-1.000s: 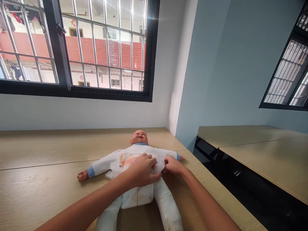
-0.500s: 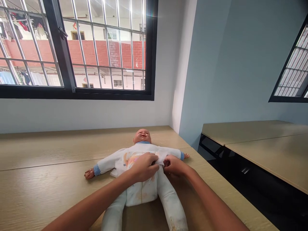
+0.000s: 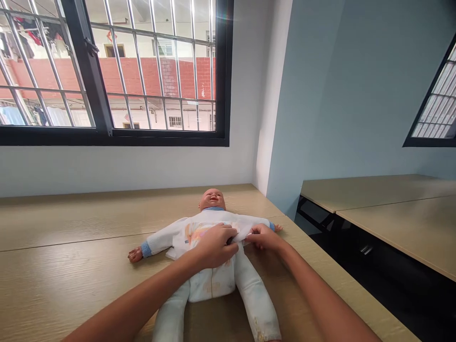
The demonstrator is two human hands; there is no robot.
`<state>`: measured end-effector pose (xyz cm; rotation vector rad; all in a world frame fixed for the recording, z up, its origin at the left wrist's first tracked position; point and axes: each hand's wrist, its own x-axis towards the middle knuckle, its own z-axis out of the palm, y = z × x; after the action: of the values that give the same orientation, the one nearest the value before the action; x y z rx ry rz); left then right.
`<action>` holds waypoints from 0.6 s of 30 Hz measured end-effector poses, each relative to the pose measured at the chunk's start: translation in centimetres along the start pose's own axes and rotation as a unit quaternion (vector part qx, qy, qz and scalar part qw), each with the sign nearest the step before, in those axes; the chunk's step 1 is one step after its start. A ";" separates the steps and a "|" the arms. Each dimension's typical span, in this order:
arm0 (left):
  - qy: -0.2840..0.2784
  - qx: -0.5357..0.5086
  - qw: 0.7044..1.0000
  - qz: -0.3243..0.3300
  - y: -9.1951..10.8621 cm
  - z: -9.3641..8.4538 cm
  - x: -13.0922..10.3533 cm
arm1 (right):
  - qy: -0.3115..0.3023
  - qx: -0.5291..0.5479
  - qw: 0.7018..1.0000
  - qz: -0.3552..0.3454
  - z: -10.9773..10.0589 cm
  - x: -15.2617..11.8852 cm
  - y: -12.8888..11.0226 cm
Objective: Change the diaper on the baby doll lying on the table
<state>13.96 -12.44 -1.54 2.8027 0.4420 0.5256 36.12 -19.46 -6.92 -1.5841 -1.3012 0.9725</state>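
Note:
A baby doll (image 3: 213, 199) lies on its back on the wooden table, head toward the window and arms stretched out sideways. It wears a white top (image 3: 178, 231) with blue cuffs and an orange print on the chest, and pale trousers (image 3: 254, 287). My left hand (image 3: 218, 244) is closed at the middle of the doll's belly, fingers pinching the top's lower part. To its right, my right hand (image 3: 262, 237) pinches the top's hem at the doll's side. The fingertips of both hands are partly hidden by the cloth and knuckles.
The wooden table (image 3: 71, 275) reaches back to the wall beneath a barred window (image 3: 153, 71). A second table (image 3: 399, 209) with a dark underside stands to the right, across a gap. Another barred window (image 3: 436, 104) is at the far right.
My right hand has shifted slightly right and up, drawing the hem outward. My left hand stays almost in place on the belly. The view has moved a little.

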 end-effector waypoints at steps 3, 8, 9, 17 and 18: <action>-0.003 0.001 1.000 0.001 -0.1 0.1 0.0 | -0.010 0.063 0.998 -0.021 -0.3 0.0 0.3; -0.004 0.023 1.000 0.000 0.2 0.0 -0.1 | -0.105 0.116 0.988 -0.004 -0.4 -0.4 0.0; -0.004 0.030 1.000 0.002 0.3 -0.1 -0.2 | -0.124 0.125 0.984 0.000 -0.4 -0.5 0.0; -0.005 0.071 0.997 0.014 0.7 -0.2 -0.2 | -0.164 0.172 0.971 0.011 0.3 -0.5 -0.3; -0.005 0.071 0.997 0.013 0.7 -0.2 -0.2 | -0.166 0.168 0.972 0.012 0.3 -0.5 -0.4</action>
<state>13.88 -13.16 -1.24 2.9490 0.4587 0.5033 35.62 -19.88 -6.62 -1.2129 -1.2551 1.4364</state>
